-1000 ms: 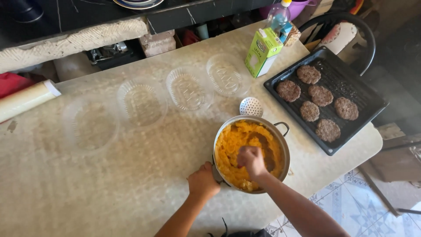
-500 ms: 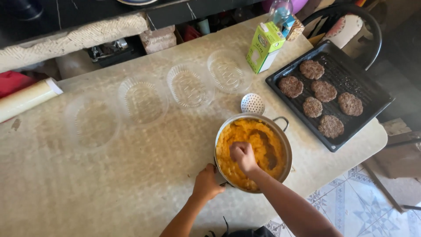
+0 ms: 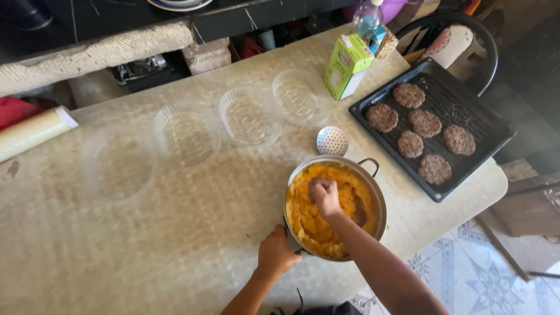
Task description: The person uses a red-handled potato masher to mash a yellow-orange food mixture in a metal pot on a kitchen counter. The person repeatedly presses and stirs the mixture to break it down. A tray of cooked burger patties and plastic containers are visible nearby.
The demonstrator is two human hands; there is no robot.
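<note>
Two hands at a pot of orange mash, lower centre of the frame.

The left hand point(image 3: 275, 252) has its fingers clamped on the pot point(image 3: 335, 207) rim; the right hand point(image 3: 324, 196) is fisted in the mash point(image 3: 309, 216), what it grips hidden. A black tray point(image 3: 443, 105) of patties sits at right on the tabletop point(image 3: 146, 245).

I see one clear package: a tall rectangular green-and-white drink carton point(image 3: 348, 67) with a slanted top and a small white cap, standing upright on the far edge of the pale table point(image 3: 146, 233), just left of the black baking tray point(image 3: 466, 146). Right behind the carton stands a clear plastic bottle point(image 3: 368, 20) with a blue label wrapped round it, and a small brownish patterned packet point(image 3: 387, 42) leans beside that bottle. At the table's left edge lies a long cream-coloured roll point(image 3: 35, 133) with a white end.
</note>
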